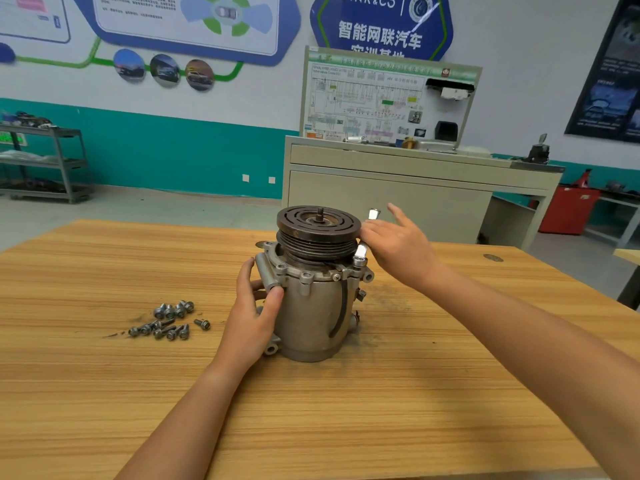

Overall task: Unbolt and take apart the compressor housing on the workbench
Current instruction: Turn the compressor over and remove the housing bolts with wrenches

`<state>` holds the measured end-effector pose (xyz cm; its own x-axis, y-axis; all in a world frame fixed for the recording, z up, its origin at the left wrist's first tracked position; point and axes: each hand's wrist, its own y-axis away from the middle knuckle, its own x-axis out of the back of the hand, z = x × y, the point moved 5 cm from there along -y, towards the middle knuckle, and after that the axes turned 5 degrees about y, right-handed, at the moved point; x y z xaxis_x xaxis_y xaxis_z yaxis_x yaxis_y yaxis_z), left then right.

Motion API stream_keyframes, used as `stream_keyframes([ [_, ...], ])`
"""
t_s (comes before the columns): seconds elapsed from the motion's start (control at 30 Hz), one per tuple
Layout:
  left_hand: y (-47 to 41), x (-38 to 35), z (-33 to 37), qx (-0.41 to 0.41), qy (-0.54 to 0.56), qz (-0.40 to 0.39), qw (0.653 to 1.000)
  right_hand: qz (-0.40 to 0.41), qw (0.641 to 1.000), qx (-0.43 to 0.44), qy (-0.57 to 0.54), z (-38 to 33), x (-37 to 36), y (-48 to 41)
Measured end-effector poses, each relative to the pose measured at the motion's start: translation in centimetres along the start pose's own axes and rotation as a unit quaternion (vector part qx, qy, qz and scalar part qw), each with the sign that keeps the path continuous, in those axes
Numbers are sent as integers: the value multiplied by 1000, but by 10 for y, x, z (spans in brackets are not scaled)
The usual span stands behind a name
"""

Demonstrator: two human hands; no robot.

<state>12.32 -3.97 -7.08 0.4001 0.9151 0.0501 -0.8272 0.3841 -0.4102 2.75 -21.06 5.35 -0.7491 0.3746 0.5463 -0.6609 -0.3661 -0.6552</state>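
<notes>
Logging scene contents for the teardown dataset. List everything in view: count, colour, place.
compressor: 1, grey body with dark pulley, upright at workbench centre
bolts: roughly ten, silver-grey, loose pile left of compressor
tool: 1, silver, at flange's right side, partly behind right hand
workbench: 1, light wood, foreground
training cabinet: 1, beige, behind workbench
shelf rack: 1, grey, far left
low cabinet: 1, red, far right
left hand: 1, grips compressor's left side
right hand: 1, fingers straight, at pulley's right edge

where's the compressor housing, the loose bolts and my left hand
compressor housing (311,320), head view, front of the grey cylindrical body
loose bolts (169,310), head view, a bolt in the pile's upper cluster
left hand (254,317), head view, back of the hand
</notes>
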Motion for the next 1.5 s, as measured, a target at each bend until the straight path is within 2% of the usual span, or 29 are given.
stream_keyframes([
  [0.03,0,0,-1,2,2,-1,1000,1,999,-26,-19,2,4,3],
  [0.1,1,0,-1,2,0,1,1000,10,986,-140,-91,12,19,15],
  [0.17,1,0,-1,-1,-2,0,1000,-18,954,-257,-154,17,35,28],
  [0.2,1,0,-2,0,0,0,1000,-44,946,-278,-162,17,40,35],
  [0.3,1,0,-2,3,0,2,1000,-169,952,-238,-90,3,55,55],
  [0.43,1,0,-3,-3,4,1,1000,-255,942,-211,-60,-13,59,63],
  [0.67,1,-1,1,-3,3,-1,1000,-301,935,-185,15,-25,53,43],
  [0.87,2,0,1,-6,10,7,1000,-341,929,-90,110,-40,61,22],
  [1.2,2,0,-2,-7,20,5,1000,-326,935,9,137,-8,61,15],
  [1.3,2,-1,-1,-11,13,4,1000,-326,934,11,146,3,48,14],
  [1.5,-2,-1,-2,-14,5,9,1000,-253,964,10,84,14,6,6],
])
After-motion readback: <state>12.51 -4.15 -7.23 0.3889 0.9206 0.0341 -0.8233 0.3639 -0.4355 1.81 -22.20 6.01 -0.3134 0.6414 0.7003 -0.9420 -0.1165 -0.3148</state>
